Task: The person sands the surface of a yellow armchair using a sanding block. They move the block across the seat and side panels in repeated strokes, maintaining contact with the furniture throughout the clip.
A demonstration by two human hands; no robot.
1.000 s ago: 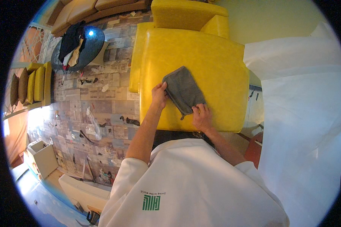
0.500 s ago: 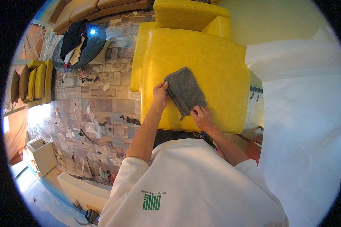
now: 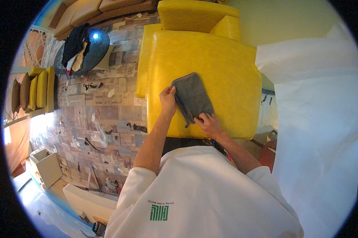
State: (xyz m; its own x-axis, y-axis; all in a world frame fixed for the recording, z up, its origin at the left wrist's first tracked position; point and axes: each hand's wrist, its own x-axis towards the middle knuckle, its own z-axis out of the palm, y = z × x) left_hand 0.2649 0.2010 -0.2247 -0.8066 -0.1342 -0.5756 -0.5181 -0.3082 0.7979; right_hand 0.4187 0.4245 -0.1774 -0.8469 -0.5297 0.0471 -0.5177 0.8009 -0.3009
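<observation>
A folded dark grey cloth [image 3: 193, 95] lies at a slant on the yellow padded seat [image 3: 230, 79]. My left hand [image 3: 168, 98] pinches the cloth's left edge near its upper corner, thumb on top. At the lower edge my right hand [image 3: 209, 125] is closed on the cloth with curled fingers. A small tab or loop sticks out at the cloth's bottom left corner. The fingertips under the cloth are hidden.
A yellow backrest [image 3: 194, 16] rises behind the seat. White sheeting [image 3: 318, 119] hangs at the right. On the left, a dark round table [image 3: 97, 49] bears a heap of clothes [image 3: 75, 45]. Scraps and straps litter the patterned wood floor [image 3: 123, 85].
My right hand has slid a little left along the cloth's lower edge. The cloth's lower end has shifted slightly left with it. My left hand keeps its hold.
</observation>
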